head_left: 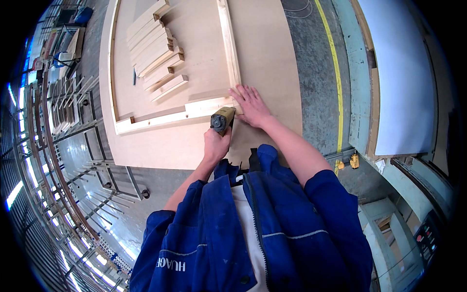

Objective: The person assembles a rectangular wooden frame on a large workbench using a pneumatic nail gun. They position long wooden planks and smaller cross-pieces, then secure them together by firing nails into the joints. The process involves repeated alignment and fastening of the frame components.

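My left hand [215,147] is wrapped round the grip of a yellow and black nail gun [222,120]. The tool's nose sits at the near right corner of a pale wooden frame [160,121], though the exact contact point is hidden. My right hand [250,106] lies flat over that corner, fingers stretched out, pressing where the right rail [228,41] meets the near rail. A short wood block [204,105] lies along the inner side of the near rail, beside the tool.
Several loose wood pieces [153,46] lie inside the frame on a large board [272,63]. To the left stand metal racks [92,160] with projecting rods. A yellow floor line [335,63] and a pale green machine bench [357,63] run along the right.
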### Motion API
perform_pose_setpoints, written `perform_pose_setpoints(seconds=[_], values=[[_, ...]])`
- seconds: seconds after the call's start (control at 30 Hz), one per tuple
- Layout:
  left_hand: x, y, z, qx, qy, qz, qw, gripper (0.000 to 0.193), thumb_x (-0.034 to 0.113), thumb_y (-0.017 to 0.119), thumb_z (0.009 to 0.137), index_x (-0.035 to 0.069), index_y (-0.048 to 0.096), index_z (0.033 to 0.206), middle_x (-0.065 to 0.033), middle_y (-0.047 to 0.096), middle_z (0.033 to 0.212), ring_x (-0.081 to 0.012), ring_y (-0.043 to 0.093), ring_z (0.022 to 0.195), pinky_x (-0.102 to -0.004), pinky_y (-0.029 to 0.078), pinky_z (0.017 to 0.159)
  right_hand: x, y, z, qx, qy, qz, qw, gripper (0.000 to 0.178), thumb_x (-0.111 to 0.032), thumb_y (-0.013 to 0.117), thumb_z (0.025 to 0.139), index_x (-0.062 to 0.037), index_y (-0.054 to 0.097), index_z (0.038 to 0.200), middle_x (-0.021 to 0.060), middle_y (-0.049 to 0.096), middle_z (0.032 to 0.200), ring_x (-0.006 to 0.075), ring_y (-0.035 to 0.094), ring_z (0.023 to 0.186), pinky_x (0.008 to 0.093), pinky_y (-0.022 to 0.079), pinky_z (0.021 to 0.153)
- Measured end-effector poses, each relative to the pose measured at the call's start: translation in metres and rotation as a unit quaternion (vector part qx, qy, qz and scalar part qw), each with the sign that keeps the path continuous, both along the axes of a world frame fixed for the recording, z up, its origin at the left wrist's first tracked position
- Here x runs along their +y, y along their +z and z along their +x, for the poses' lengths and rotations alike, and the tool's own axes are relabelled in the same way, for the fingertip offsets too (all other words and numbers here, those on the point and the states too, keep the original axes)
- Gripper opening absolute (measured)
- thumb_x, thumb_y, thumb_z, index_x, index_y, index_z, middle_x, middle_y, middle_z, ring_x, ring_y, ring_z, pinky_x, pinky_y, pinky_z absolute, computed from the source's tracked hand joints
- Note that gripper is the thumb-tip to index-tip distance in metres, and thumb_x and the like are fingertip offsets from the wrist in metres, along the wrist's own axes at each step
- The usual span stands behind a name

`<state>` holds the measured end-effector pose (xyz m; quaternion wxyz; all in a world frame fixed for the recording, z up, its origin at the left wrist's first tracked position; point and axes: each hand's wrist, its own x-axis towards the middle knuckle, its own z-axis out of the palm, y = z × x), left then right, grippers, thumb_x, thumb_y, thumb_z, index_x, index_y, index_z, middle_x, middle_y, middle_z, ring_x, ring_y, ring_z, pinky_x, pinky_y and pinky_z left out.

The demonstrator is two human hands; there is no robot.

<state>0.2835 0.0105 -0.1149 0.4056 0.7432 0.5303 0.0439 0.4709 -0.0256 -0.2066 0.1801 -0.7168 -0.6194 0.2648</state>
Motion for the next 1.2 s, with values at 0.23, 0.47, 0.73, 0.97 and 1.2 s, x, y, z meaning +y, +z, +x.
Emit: perform_pose_setpoints(seconds=[0.23,0.47,0.73,0.97,1.2], values=[[-0.003,-0.003,0.003,0.024,0.010,-0.037,0.999,0.029,0.022,0.068,0.092,-0.007,0.071,0.094,-0.0301,0.068,0.075,-0.0450,0.073,0.077,-0.0489,0.056,0.068,0.001,-0.002,0.000,0.006,-0.004,0.005,1.000,0.107,-0.034,0.082,0.085,-0.0251,0.014,0.166,0.0132,0.019,0.170,0.0370,0.023,0.156,0.0495,0.015,0.131],[-0.016,-0.009,0.010,0.001,0.048,-0.019,0.999,0.029,0.020,0.068,0.092,-0.009,0.071,0.091,-0.0337,0.068,0.078,-0.0476,0.072,0.081,-0.0507,0.056,0.070,0.000,0.000,-0.001,-0.009,0.001,0.006,1.000,0.107,-0.028,0.083,0.083,-0.0243,0.016,0.166,0.0129,0.019,0.170,0.0368,0.024,0.156,0.0490,0.016,0.131],[-0.026,-0.009,0.013,0.006,0.068,0.031,0.997,0.037,0.023,0.069,0.091,-0.012,0.069,0.079,-0.0337,0.064,0.068,-0.0482,0.071,0.073,-0.0517,0.055,0.066,-0.003,0.001,-0.001,-0.001,-0.004,0.010,1.000,0.105,-0.026,0.082,0.085,-0.0235,0.016,0.166,0.0132,0.019,0.170,0.0374,0.024,0.156,0.0489,0.016,0.131],[-0.025,-0.011,0.006,-0.044,0.093,0.026,0.994,0.032,0.023,0.071,0.091,-0.009,0.073,0.095,-0.0267,0.072,0.075,-0.0381,0.076,0.076,-0.0471,0.057,0.069,0.002,0.003,-0.003,-0.034,0.001,-0.014,0.999,0.103,-0.036,0.079,0.087,-0.0245,0.015,0.166,0.0117,0.019,0.171,0.0365,0.025,0.156,0.0487,0.017,0.130],[0.054,0.034,-0.034,-0.025,0.104,-0.092,0.990,0.023,0.008,0.069,0.088,-0.002,0.061,0.107,-0.0061,0.065,0.076,-0.0124,0.062,0.063,-0.0294,0.050,0.058,0.005,0.008,-0.004,-0.085,0.016,-0.031,0.996,0.098,-0.045,0.076,0.089,-0.0231,0.018,0.166,0.0084,0.019,0.172,0.0354,0.027,0.155,0.0495,0.018,0.130]])
